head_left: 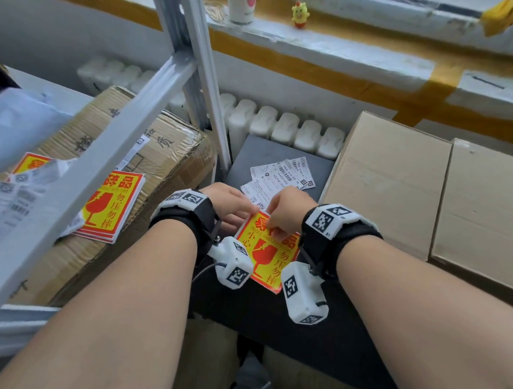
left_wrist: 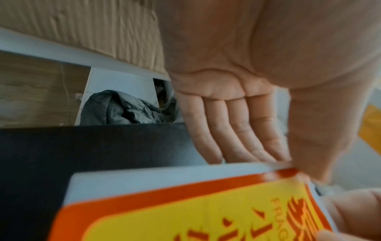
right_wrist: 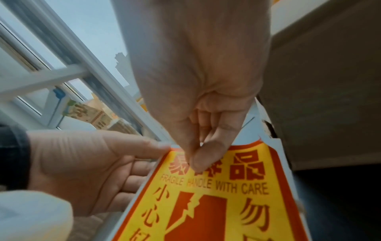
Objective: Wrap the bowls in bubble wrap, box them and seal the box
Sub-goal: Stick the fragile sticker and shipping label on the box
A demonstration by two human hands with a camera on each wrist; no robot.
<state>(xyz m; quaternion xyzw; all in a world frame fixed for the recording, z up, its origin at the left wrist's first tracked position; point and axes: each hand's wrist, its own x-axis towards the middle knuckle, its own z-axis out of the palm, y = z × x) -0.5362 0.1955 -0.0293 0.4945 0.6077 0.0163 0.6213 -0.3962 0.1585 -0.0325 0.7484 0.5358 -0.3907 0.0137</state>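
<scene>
Right hand [head_left: 285, 209]: thumb and forefinger pinch the far top edge of a fragile sticker [head_left: 268, 254], seemingly peeling it from its backing. Left hand [head_left: 231, 205]: thumb and fingers pinch the far left corner. Sticker: held over the dark bench [head_left: 286, 152]; judged light, thin, floppy, tacky once peeled; best taken by corners. Cardboard boxes [head_left: 390, 185], right: closed, contents hidden. Bowls, bubble wrap: not in view.

Yellow-and-red fragile sticker [head_left: 268, 254], black table [head_left: 265, 313]
</scene>
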